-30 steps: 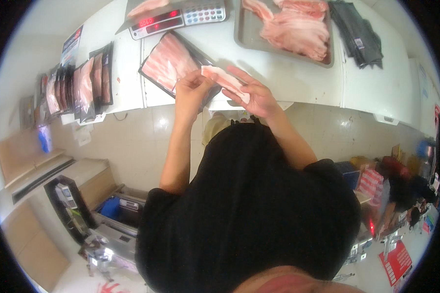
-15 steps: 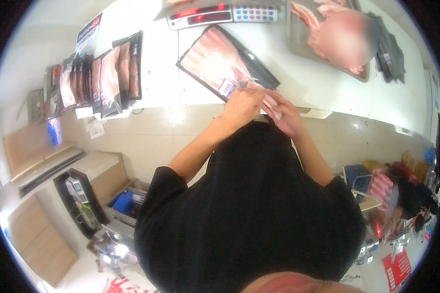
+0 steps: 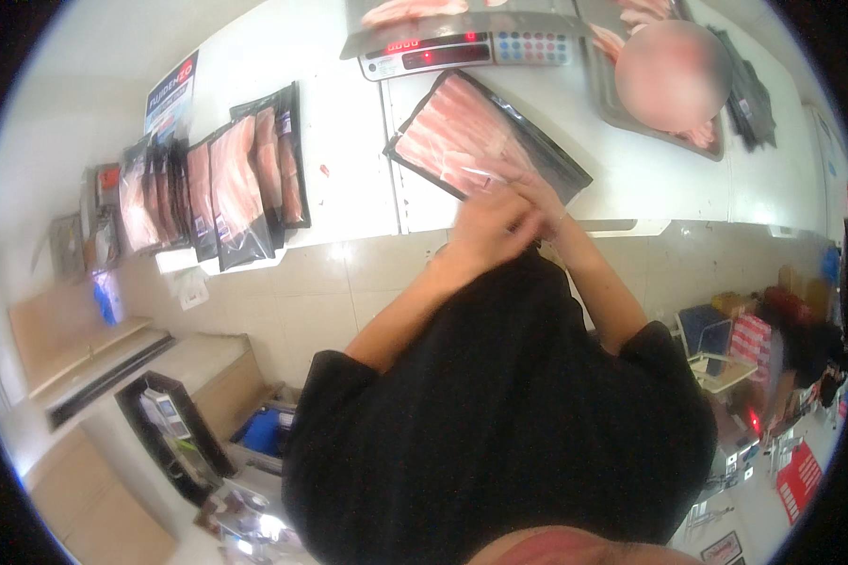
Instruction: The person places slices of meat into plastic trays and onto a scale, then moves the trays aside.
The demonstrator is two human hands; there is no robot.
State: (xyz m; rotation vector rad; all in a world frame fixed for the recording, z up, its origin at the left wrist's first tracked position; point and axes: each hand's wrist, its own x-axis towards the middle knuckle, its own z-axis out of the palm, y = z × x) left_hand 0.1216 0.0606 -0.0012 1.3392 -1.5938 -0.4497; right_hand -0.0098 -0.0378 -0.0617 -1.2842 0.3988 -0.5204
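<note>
A flat vacuum pack of pale pink sliced meat (image 3: 462, 127), with a black backing and clear film, lies slantwise on the white counter. My left hand (image 3: 492, 229) is at its near edge, fingers curled inward; what they hold, if anything, is hidden. Just beyond, my right hand (image 3: 534, 193) crosses over the pack's near part with its fingers stretched toward the far left. A small pale glint shows by the right fingertips; I cannot tell whether it is film or a label. The two hands overlap and cover that part of the pack.
Several similar meat packs (image 3: 234, 184) lean in a row on the left. A digital scale (image 3: 424, 61) with a metal pan stands beyond my pack. A metal tray (image 3: 612, 104) of raw meat is at the far right, beside dark empty-looking bags (image 3: 749, 104). The counter (image 3: 349, 179) ends near my body.
The view has shifted, so the counter things sit farther right. My right hand has moved from beside the left hand to stretch over the pack. The white label seen earlier no longer shows.
</note>
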